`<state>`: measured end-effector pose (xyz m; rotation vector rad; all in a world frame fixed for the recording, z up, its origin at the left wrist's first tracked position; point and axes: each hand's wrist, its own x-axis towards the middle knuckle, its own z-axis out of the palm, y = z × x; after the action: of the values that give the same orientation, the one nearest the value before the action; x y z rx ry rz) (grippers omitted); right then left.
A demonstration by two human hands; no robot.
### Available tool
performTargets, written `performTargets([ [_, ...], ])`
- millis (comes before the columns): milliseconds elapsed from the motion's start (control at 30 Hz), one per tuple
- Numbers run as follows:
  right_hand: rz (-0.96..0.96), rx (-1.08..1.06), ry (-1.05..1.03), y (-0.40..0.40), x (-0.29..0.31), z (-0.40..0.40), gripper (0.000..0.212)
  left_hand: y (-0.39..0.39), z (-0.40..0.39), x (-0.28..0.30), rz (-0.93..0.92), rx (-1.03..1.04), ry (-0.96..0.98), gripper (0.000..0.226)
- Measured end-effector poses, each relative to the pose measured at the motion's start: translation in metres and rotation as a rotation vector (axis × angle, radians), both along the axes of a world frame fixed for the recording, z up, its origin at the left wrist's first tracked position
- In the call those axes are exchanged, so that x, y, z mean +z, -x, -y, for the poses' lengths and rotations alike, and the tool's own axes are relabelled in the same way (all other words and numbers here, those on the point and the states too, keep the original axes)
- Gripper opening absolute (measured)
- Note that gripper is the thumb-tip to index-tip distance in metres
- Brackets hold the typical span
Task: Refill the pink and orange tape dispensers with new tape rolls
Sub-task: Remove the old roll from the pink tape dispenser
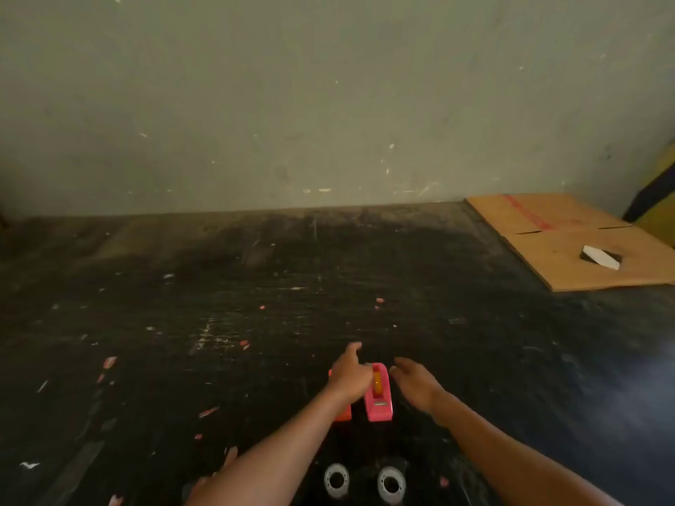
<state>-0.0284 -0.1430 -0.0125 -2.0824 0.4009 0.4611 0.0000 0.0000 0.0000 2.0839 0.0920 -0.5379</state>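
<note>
A pink tape dispenser [380,399] stands on the dark table with an amber roll in its well. Left of it an orange tape dispenser [342,414] is mostly hidden under my left hand [349,376], which lies over it with the thumb pointing away; whether it grips the dispenser I cannot tell. My right hand [414,383] hovers just right of the pink dispenser, fingers spread, holding nothing. Two white tape rolls [336,480] [391,483] lie flat near the table's front edge between my forearms.
A flattened cardboard sheet [569,246] with a cut-out hole lies at the back right. The dark table [219,304] is scratched and scattered with small pink and white scraps. A grey wall [328,104] rises behind its far edge.
</note>
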Motion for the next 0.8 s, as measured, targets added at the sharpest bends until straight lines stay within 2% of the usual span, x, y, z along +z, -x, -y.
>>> performTargets([
  [100, -0.037, -0.007, -0.044, 0.005, -0.011, -0.006, 0.043, 0.009, 0.008, -0.013, -0.100, -0.015, -0.012, 0.070],
  [200, -0.118, -0.082, -0.132, 0.011, -0.013, -0.013, 0.038, 0.018, 0.018, -0.020, -0.170, 0.004, 0.014, 0.057],
  [267, -0.139, -0.120, -0.192, 0.013, -0.010, -0.017, 0.038, 0.020, 0.022, -0.025, -0.219, 0.089, 0.085, 0.051],
  [333, -0.145, -0.156, -0.258, 0.013, -0.014, -0.017, 0.037, 0.019, 0.024, -0.033, -0.289, 0.216, 0.182, 0.060],
  [400, -0.108, -0.215, -0.304, 0.013, -0.021, -0.015, 0.040, 0.020, 0.025, -0.037, -0.346, 0.325, 0.273, 0.066],
  [500, -0.011, -0.232, -0.310, 0.013, -0.028, -0.011, 0.047, 0.022, 0.032, -0.037, -0.356, 0.404, 0.369, 0.042],
  [633, 0.136, -0.224, -0.252, 0.014, -0.019, -0.013, 0.046, 0.019, 0.041, -0.033, -0.257, 0.470, 0.366, 0.043],
  [800, 0.282, -0.339, -0.123, 0.008, -0.001, -0.013, 0.018, 0.014, 0.044, -0.024, -0.230, 0.469, 0.470, 0.046],
])
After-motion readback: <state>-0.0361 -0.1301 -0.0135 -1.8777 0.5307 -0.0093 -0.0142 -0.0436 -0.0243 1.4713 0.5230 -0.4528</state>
